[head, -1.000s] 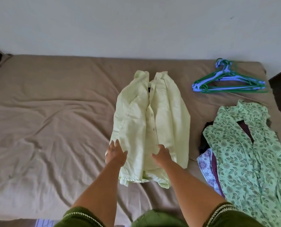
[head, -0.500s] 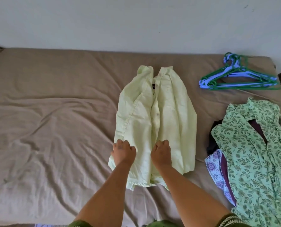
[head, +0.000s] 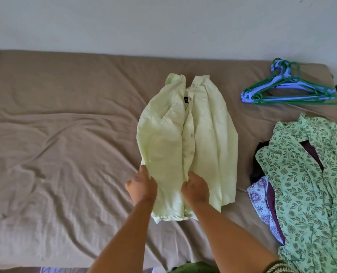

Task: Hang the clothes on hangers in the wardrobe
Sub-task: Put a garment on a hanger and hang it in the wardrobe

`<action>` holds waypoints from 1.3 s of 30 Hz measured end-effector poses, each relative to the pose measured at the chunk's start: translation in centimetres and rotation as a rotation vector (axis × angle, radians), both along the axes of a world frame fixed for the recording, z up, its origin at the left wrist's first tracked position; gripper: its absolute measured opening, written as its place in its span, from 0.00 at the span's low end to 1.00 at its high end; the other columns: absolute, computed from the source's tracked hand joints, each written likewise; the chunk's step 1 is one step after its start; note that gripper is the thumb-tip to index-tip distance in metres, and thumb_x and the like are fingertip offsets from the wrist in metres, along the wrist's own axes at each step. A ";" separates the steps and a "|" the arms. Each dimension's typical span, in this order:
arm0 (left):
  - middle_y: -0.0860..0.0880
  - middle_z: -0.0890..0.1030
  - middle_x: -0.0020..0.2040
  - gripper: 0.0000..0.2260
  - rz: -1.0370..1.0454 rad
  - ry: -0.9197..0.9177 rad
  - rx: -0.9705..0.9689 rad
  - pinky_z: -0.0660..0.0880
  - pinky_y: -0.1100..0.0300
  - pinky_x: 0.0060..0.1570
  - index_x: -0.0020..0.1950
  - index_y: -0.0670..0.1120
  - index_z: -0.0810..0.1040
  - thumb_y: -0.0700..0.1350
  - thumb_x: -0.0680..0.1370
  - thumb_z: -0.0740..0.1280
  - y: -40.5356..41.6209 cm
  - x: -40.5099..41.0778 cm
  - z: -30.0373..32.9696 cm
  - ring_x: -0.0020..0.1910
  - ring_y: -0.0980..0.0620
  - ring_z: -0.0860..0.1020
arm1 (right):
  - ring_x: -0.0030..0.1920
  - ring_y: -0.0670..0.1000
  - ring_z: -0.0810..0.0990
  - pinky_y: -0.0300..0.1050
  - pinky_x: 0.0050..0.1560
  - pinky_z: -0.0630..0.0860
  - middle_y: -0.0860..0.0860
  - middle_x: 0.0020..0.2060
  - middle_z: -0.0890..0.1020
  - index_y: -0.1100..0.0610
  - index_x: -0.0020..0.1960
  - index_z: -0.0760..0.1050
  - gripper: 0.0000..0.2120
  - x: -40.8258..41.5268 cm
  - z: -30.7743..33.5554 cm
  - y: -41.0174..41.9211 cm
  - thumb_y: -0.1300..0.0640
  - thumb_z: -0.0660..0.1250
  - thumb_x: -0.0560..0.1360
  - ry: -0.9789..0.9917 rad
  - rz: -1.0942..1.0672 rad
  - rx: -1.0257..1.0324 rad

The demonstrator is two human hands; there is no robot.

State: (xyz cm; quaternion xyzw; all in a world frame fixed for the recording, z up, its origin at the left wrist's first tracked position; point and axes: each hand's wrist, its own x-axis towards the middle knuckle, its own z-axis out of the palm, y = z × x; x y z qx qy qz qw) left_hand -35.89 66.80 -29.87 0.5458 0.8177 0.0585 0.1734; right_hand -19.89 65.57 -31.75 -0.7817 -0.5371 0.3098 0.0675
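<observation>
Fingers of both hands curl into the shirt [head: 187, 142] on the bed [head: 65, 154]: left hand [head: 142, 187] now grips its left edge, right hand [head: 196, 189] pinches the button placket. Both have slid up from the hem. Hangers [head: 289, 89] lie well apart, unmoved.

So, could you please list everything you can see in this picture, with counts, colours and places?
shirt: one, pale yellow-green, middle of the bed, collar towards the wall
hangers: a stack, green and lilac, count unclear, far right of the bed
clothes pile: one, green leaf-print piece on top, purple, dark and floral pieces under it, right
bed: one, wrinkled tan sheet
wall: white, behind the bed
left hand: grips the shirt's left front
right hand: grips the shirt's button edge
</observation>
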 end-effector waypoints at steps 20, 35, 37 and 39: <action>0.46 0.70 0.63 0.17 -0.513 0.064 -0.273 0.67 0.54 0.54 0.65 0.45 0.67 0.40 0.76 0.59 5.2 4.5 -0.3 0.60 0.45 0.70 | 0.55 0.55 0.73 0.48 0.52 0.75 0.55 0.55 0.73 0.56 0.59 0.73 0.21 2.1 -2.6 5.6 0.55 0.73 0.67 -0.043 0.311 0.261; 0.41 0.65 0.69 0.25 0.273 0.031 -0.080 0.64 0.44 0.62 0.70 0.43 0.64 0.50 0.76 0.66 20.3 -2.3 -4.6 0.67 0.39 0.64 | 0.39 0.53 0.74 0.45 0.37 0.71 0.52 0.36 0.74 0.58 0.40 0.72 0.12 6.2 -7.7 14.1 0.52 0.69 0.74 -0.032 0.052 0.371; 0.42 0.65 0.67 0.26 -0.080 0.104 0.061 0.64 0.45 0.60 0.70 0.44 0.63 0.43 0.74 0.67 20.3 -0.8 -4.7 0.64 0.39 0.64 | 0.40 0.50 0.71 0.43 0.39 0.69 0.50 0.39 0.72 0.58 0.45 0.72 0.15 5.1 -6.9 16.3 0.49 0.72 0.72 0.047 0.014 0.347; 0.44 0.69 0.63 0.23 -0.444 0.004 0.156 0.68 0.47 0.56 0.67 0.46 0.70 0.38 0.72 0.65 19.5 1.8 -5.9 0.58 0.41 0.69 | 0.42 0.49 0.71 0.43 0.41 0.71 0.50 0.43 0.71 0.58 0.49 0.70 0.17 4.3 -6.8 18.0 0.50 0.74 0.70 0.060 -0.010 0.188</action>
